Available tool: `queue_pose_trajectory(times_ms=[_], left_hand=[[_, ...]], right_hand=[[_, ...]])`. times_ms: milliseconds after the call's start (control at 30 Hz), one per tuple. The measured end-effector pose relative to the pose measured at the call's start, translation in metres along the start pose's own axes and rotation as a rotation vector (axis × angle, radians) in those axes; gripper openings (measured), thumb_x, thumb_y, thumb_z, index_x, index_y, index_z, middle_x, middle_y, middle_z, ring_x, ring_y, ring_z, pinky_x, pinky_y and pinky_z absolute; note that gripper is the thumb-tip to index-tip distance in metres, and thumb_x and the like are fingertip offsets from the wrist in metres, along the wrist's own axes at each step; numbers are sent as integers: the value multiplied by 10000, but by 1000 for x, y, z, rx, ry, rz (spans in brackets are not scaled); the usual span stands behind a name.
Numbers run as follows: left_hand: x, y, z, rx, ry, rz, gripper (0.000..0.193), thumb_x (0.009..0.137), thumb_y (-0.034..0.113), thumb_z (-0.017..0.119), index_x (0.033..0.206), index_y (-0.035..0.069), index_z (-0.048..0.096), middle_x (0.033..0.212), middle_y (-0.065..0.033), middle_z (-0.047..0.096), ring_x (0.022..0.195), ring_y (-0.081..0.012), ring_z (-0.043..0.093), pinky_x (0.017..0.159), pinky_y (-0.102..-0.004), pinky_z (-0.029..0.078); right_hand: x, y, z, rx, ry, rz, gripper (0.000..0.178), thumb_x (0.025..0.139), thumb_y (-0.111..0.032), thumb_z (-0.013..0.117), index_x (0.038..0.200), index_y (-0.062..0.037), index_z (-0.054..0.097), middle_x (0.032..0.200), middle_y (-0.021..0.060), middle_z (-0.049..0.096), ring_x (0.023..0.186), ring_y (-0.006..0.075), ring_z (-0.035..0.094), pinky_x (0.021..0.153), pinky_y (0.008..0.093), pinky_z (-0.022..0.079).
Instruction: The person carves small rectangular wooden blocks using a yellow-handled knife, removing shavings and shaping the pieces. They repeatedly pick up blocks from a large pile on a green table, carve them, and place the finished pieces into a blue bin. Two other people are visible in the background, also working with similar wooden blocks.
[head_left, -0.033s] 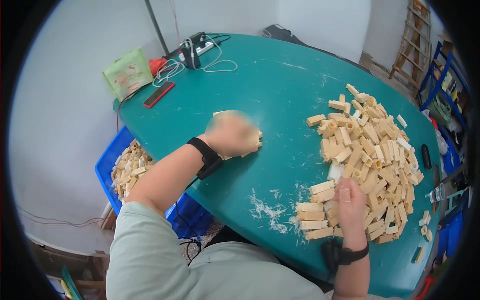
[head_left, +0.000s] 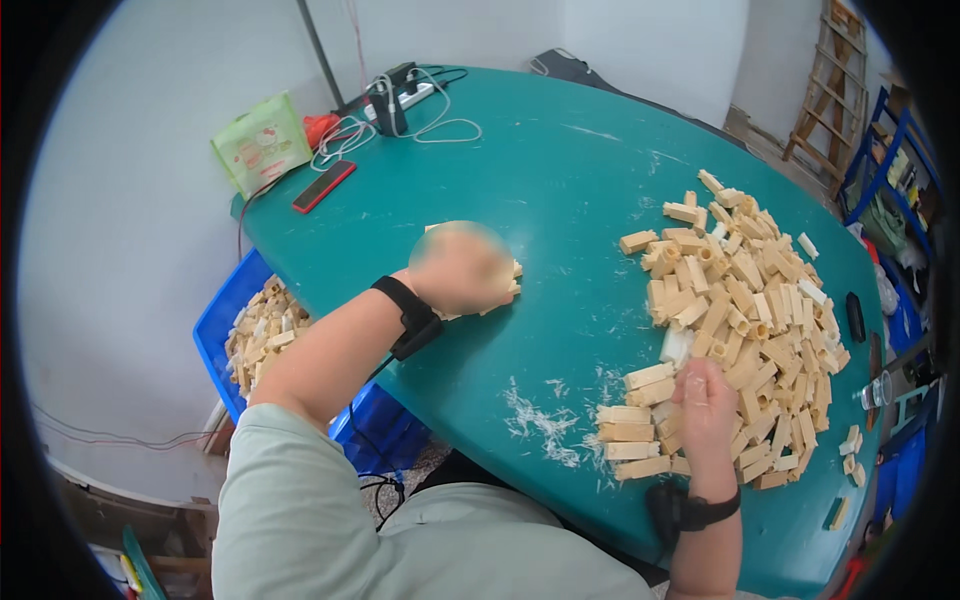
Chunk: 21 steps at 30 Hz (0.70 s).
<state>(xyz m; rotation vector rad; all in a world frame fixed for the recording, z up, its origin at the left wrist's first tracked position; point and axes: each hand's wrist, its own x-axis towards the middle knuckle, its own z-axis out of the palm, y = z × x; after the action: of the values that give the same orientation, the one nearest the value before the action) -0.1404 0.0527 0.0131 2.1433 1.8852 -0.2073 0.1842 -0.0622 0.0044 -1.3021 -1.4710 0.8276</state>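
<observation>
My left hand [head_left: 460,268] rests over several pale wooden blocks [head_left: 516,280] on the left part of the green table. Block ends poke out at its upper left and right sides; a blur covers the fingers, so their grip does not show. At the near left edge of a big heap of hollow, square-sided blocks [head_left: 745,270], my right hand [head_left: 707,400] is closed with its fingers curled. Whatever lies inside that fist is hidden. Just beyond its knuckles lies a white piece [head_left: 677,346], and a short stack of blocks [head_left: 628,432] sits to its left.
White shavings [head_left: 545,425] litter the green table [head_left: 560,200] near its front edge. A blue bin [head_left: 212,325] of blocks stands off the left side. Toward the far left are a phone [head_left: 325,187], a green bag [head_left: 262,145] and a power strip [head_left: 415,97] with cables.
The view has shifted slightly, moving the table a little to the right in the picture. My left hand and its blocks have slid slightly left against the table; my right hand stays by the heap.
</observation>
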Motion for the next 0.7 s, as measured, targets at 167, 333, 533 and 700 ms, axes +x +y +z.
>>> queue_pose_trajectory(times_ms=[167, 333, 533, 700], left_hand=[[-52, -71, 5, -20, 41, -10, 672, 709, 603, 559, 1274, 253, 462, 1425, -238, 153, 1313, -466, 66, 1010, -612, 130], [-129, -189, 9, -53, 52, -136, 637, 722, 504, 606, 1279, 227, 468, 1419, -239, 184, 1334, -408, 69, 1046, -550, 126], [-194, -286, 2, 68, -111, -513, 500, 699, 298, 660, 1163, 136, 564, 1321, -197, 389, 1249, -381, 301, 1018, -423, 294], [-122, -268, 2, 160, 511, -26, 398, 782, 133, 580, 1175, 95, 524, 1174, -200, 494, 1058, -352, 488, 916, -400, 399]], right_hand=[[1, 14, -1, 14, 0, 20, 222, 920, -185, 436, 783, -26, 510, 645, -4, 465, 586, 68, 427, 540, 218, 361], [0, 25, -7, 49, 9, 49, 249, 933, -227, 399, 785, -52, 499, 626, -20, 431, 552, 61, 394, 505, 200, 322], [-1, 14, 2, 41, 27, 65, 369, 949, -351, 342, 735, -72, 452, 583, -13, 392, 453, 39, 317, 402, 175, 227], [0, 8, 3, -27, 75, 138, 366, 952, -364, 335, 737, -89, 446, 565, -15, 388, 427, 45, 310, 397, 177, 233]])
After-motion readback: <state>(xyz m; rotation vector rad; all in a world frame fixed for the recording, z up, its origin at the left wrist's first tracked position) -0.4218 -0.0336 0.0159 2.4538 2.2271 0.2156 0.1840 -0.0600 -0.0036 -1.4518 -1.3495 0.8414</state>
